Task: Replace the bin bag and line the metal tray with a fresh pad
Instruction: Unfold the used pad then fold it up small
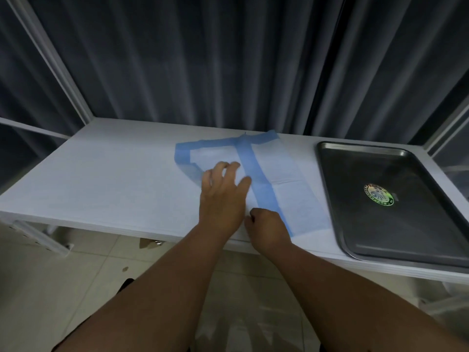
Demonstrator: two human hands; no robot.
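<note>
Dark pleated curtains [203,59] fill the whole background, with white frame bars [50,59] crossing them at the left. Below them I see the white bench [101,179] running edge to edge, and pale floor tiles [76,275] under it. On the bench's right end lies the metal tray [380,224], bare inside apart from a round shiny sticker [379,194]; its near right corner is cut off by the picture edge. Just left of the tray, apart from it, the pad [286,184] lies partly unfolded, white with blue borders [256,174], one band running down its middle. My left hand [223,196] rests flat on the pad's left part, fingers spread, covering that fold. My right hand [269,229] sits at the pad's near edge, fingers curled together, seemingly pinching that edge, though the motion blur keeps me from telling for sure. Something translucent [444,308] shows under the bench at right; I cannot make it out.
</note>
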